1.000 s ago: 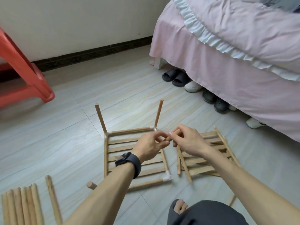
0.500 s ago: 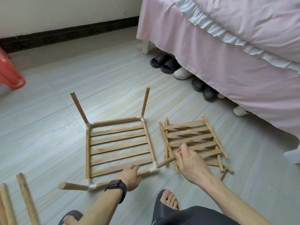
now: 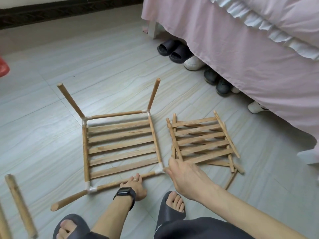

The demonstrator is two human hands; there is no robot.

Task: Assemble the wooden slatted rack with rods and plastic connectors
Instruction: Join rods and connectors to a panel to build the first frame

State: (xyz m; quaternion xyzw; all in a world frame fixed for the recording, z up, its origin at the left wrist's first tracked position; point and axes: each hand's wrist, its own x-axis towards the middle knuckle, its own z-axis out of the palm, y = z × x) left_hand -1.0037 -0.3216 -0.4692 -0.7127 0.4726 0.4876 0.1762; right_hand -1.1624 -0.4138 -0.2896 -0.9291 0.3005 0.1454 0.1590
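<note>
The rack's slatted shelf (image 3: pixel 120 145) lies flat on the floor, framed by rods joined with white plastic connectors. Two rods (image 3: pixel 153 94) stand up from its far corners, and a third (image 3: pixel 69 200) sticks out from the near left connector (image 3: pixel 92 189). My left hand (image 3: pixel 134 185) grips the front rod (image 3: pixel 110 184) near its middle. My right hand (image 3: pixel 186 176) holds a short rod whose tip (image 3: pixel 166 169) meets the near right connector (image 3: pixel 159 170). The hand hides the remainder of that rod.
A stack of loose slatted panels (image 3: pixel 202 140) lies just right of the rack, with a thin stick (image 3: pixel 231 181) beside it. Spare rods (image 3: pixel 19 204) lie at lower left. Shoes (image 3: pixel 172 50) sit under the pink bed (image 3: pixel 241 57). My slippered feet (image 3: pixel 172 206) are near the front.
My hands dropped from the middle of the rack to its front edge. The left took hold of the front rod; the right brought its rod leftward to the near right connector.
</note>
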